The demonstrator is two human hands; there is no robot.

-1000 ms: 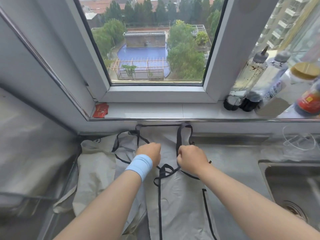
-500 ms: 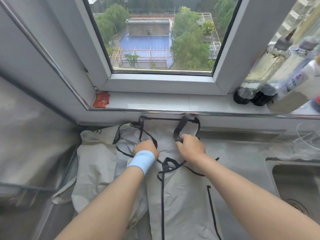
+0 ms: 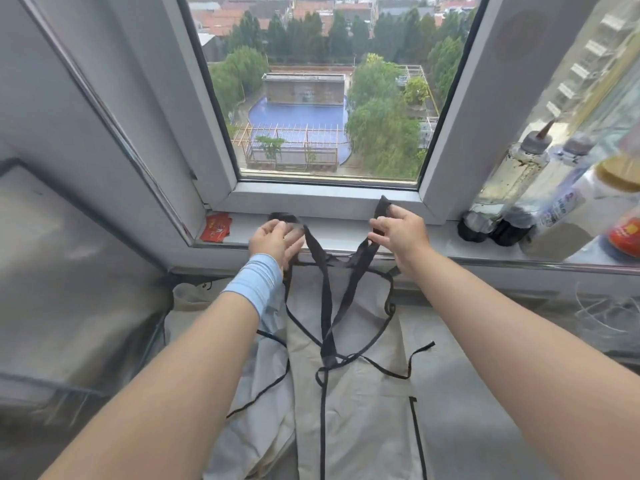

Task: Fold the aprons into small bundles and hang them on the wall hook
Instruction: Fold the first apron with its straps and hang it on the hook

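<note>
The grey apron [image 3: 349, 410] lies flat at 6 o'clock. At 12 o'clock the left hand [image 3: 275, 241] and right hand [image 3: 398, 233] each pinch a raised black strap [image 3: 325, 299]. Folding seems only prepared; next, the straps need laying onto the cloth.

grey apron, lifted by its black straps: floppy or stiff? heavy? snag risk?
Likely very floppy: the apron lies creased on the counter, and the black straps sag from the left hand and right hand. Probably light: thin fabric, and a finger pinch seems to suffice. The loose thin ties may tangle or trail.
</note>
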